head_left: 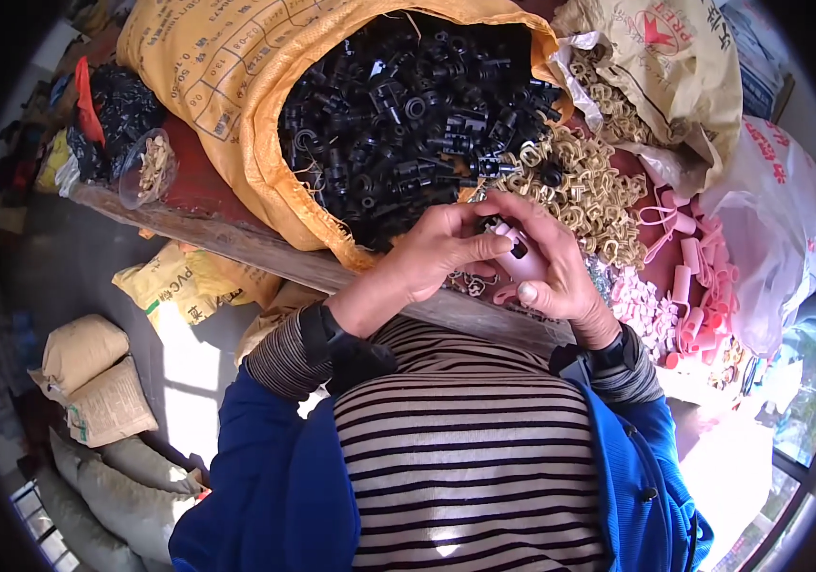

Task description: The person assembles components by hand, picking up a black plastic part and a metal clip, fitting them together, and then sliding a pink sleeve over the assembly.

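Both of my hands meet over the table's front edge, around a small pink tube-shaped part (520,266) with a black plastic piece (519,249) at its upper end. My right hand (561,272) is curled round the pink part, its thumb pointing up beside it. From the other side, my left hand (432,250) presses thumb and fingers at the black piece; its fingertips are partly hidden. Just beyond my hands lie a heap of beige plastic clips (584,186) and a yellow woven sack (236,105) spilling many black plastic parts (398,114).
Pink tubes (694,286) and small pale pink pieces (644,305) lie to the right, by a white plastic bag (775,219). A paper sack (675,57) stands at the back right. A clear cup (149,169) sits at the table's left corner. Full sacks (108,400) rest on the floor.
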The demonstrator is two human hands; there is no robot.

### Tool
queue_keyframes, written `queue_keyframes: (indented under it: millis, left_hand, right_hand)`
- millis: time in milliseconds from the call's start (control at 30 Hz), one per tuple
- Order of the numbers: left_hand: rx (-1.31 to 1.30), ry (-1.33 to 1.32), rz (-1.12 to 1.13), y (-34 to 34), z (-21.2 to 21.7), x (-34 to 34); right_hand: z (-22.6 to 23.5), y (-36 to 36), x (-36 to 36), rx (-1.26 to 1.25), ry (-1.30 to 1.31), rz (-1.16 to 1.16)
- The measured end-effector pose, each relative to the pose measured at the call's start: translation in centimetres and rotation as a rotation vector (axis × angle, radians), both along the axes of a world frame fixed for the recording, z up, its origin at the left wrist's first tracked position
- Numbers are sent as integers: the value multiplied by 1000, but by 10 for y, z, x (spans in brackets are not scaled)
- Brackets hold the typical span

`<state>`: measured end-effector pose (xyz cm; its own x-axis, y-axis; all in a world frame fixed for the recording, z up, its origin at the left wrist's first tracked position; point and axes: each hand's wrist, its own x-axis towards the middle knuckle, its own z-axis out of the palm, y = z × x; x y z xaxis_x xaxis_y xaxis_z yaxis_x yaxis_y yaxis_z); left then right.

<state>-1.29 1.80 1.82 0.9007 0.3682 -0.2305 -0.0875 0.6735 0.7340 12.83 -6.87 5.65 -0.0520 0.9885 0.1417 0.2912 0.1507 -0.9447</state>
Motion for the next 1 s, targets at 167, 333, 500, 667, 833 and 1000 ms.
queue_keyframes:
  millis: [167, 333, 500, 667, 833, 1000]
  left_hand:
    - [26, -49, -42, -4, 1, -1]
    - [68, -65, -5, -6, 3, -1]
    - [49, -110, -19, -7, 3, 0]
    - [-2, -122, -16, -8, 2, 3]
    - [-39, -142, 22, -5, 2, 5]
    - [-66, -174, 9, -5, 7, -1]
  right_hand:
    - [-10, 1, 5, 199, -101, 83]
    - [-9, 3, 1, 232, -92, 72]
    - [-7, 0, 0, 215, -69, 29]
    - [-7, -1, 0, 249, -113, -35]
    - [-9, 4, 0, 225, -72, -68]
    - [6, 6, -7, 231, -53, -82]
